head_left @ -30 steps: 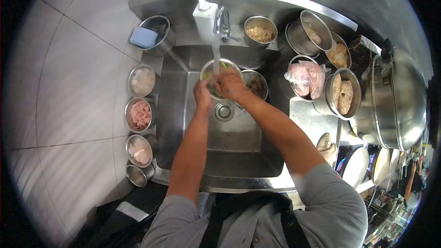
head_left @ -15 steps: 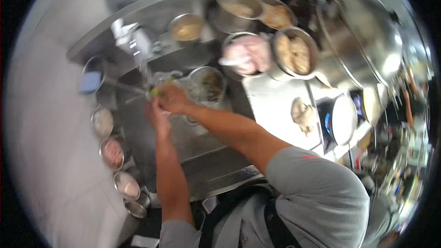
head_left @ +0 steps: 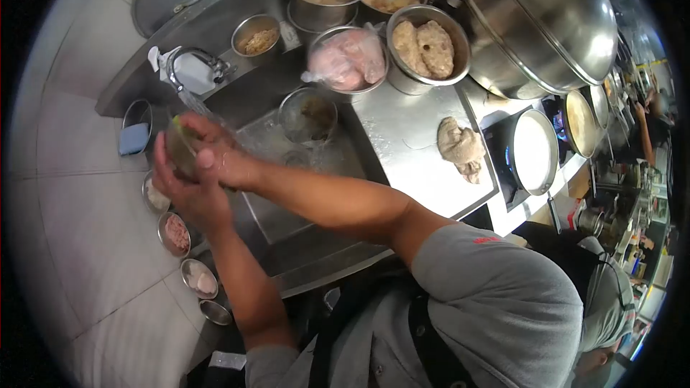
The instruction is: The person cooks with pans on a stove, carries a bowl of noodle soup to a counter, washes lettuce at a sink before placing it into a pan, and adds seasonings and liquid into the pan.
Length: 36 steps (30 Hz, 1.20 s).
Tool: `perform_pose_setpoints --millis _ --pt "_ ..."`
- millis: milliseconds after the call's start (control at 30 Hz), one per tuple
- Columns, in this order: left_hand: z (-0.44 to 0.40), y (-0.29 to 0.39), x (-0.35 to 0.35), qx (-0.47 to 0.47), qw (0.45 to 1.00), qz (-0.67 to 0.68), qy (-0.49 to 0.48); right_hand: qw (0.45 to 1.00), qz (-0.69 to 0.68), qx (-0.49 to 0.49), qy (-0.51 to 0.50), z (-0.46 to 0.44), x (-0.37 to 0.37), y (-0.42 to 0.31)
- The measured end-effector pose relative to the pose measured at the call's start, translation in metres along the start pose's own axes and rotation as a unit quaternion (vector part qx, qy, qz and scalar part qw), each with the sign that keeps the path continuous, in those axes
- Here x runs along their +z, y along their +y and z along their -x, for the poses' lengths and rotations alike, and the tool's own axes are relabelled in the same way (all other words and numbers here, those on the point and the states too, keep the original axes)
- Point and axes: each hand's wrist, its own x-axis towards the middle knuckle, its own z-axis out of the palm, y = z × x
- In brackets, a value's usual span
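My left hand (head_left: pixel 188 197) is curled round a greenish-brown, flat, rounded object with a bright green edge (head_left: pixel 183 152); its kind is unclear. Pressed against the same object from the right is my right hand (head_left: pixel 219 156), its fingers partly hidden. Both hands are held over the left part of the metal sink (head_left: pixel 287 212). Water runs from the faucet (head_left: pixel 172 75) just beyond them. A clear round bowl with dark contents (head_left: pixel 298 123) stands in the sink, beside a patch of water.
Behind the sink stand metal pots, one with bagged pink meat (head_left: pixel 345 65), another with pale brown paste (head_left: pixel 431 50). A greyish lump (head_left: pixel 460 145) lies on the steel counter, near a white pan (head_left: pixel 533 151) over flame. Small bowls (head_left: pixel 174 234) line the left. Another person is at right.
Both hands have come up and to the left with the greenish object, nearer the camera. More of its surface now shows. The view has shifted slightly and is sharper.
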Motion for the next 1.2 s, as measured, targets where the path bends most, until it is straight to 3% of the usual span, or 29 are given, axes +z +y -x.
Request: perform_pose_setpoints --millis 67,133,200,267,333,400,467,567,633,700,800,867,900,933,1000,1100,1200 --pt "0.011 0.006 0.001 0.032 0.999 -0.013 0.013 0.993 -0.013 0.107 -0.048 0.011 -0.001 -0.022" --pt "0.043 -0.016 0.018 -0.102 0.99 -0.072 -0.07 0.985 0.057 0.157 -0.051 0.038 -0.023 -0.004" --pt "0.097 -0.094 0.061 -0.245 0.967 -0.002 -0.073 0.955 0.168 0.24 -0.038 0.081 -0.061 0.033" --pt "0.149 -0.12 0.085 -0.428 0.892 0.027 -0.142 0.908 0.27 0.319 -0.027 0.13 -0.104 0.07" --pt "0.17 -0.105 0.088 -0.397 0.9 0.008 -0.18 0.876 0.318 0.362 -0.01 0.159 -0.125 0.085" --pt "0.162 -0.078 0.08 -0.366 0.912 0.116 -0.144 0.864 0.337 0.374 0.011 0.167 -0.127 0.089" --pt "0.136 -0.066 0.064 -0.167 0.977 -0.008 -0.13 0.86 0.35 0.371 0.026 0.162 -0.12 0.088" --pt "0.134 -0.047 0.068 -0.203 0.974 -0.038 -0.092 0.852 0.363 0.375 0.037 0.166 -0.115 0.084" --pt "0.174 -0.107 0.088 -0.406 0.906 -0.003 -0.117 0.849 0.365 0.38 0.046 0.18 -0.117 0.078" --pt "0.2 -0.076 0.088 -0.372 0.909 0.12 -0.147 0.844 0.373 0.381 0.055 0.195 -0.124 0.071" --pt "0.215 -0.063 0.081 -0.415 0.899 0.034 -0.134 0.842 0.374 0.384 0.056 0.212 -0.124 0.057" --pt "0.218 -0.052 0.079 -0.412 0.893 0.079 -0.161 0.846 0.381 0.37 0.056 0.208 -0.127 0.04" --pt "0.226 -0.058 0.077 -0.433 0.842 0.272 -0.172 0.846 0.388 0.362 0.059 0.207 -0.129 0.027" --pt "0.235 -0.058 0.075 -0.443 0.754 0.45 -0.179 0.848 0.392 0.351 0.06 0.206 -0.132 0.012" --pt "0.245 -0.036 0.074 -0.43 0.734 0.5 -0.16 0.85 0.401 0.335 0.071 0.209 -0.139 -0.031" --pt "0.256 0.004 0.08 -0.412 0.702 0.566 -0.132 0.864 0.452 0.222 0.012 0.221 -0.145 -0.076" --pt "0.271 0.013 0.095 -0.381 0.662 0.622 -0.172 0.855 0.425 0.297 -0.006 0.225 -0.162 -0.15"
